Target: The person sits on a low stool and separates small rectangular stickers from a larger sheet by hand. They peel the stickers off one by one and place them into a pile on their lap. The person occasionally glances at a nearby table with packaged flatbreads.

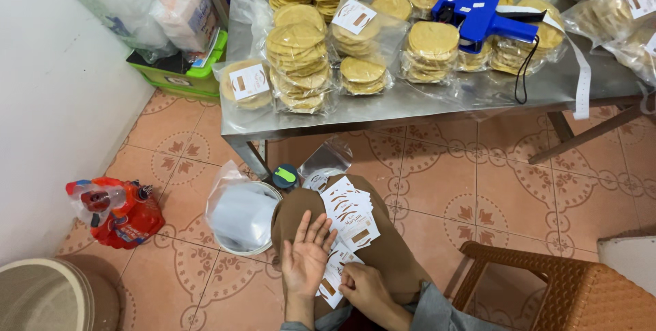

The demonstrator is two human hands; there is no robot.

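Observation:
I sit with a spread of white printed label cards (353, 211) on my lap, over brown cloth. My left hand (307, 254) lies flat with the palm up and the fingers apart, next to the cards. My right hand (363, 286) pinches the edge of a label sheet (335, 278) low on my lap. On the steel table (437, 99) ahead lie clear bags of round yellow crackers (298, 58), some bearing white labels. A blue price-label gun (482, 18) rests on cracker stacks at the table's right.
A white bucket lined with a plastic bag (240, 213) stands at my left knee, a small dark bottle with a green top (285, 176) behind it. A red refill pouch (117, 211) lies by the wall. A brown woven stool (553, 290) is at the right.

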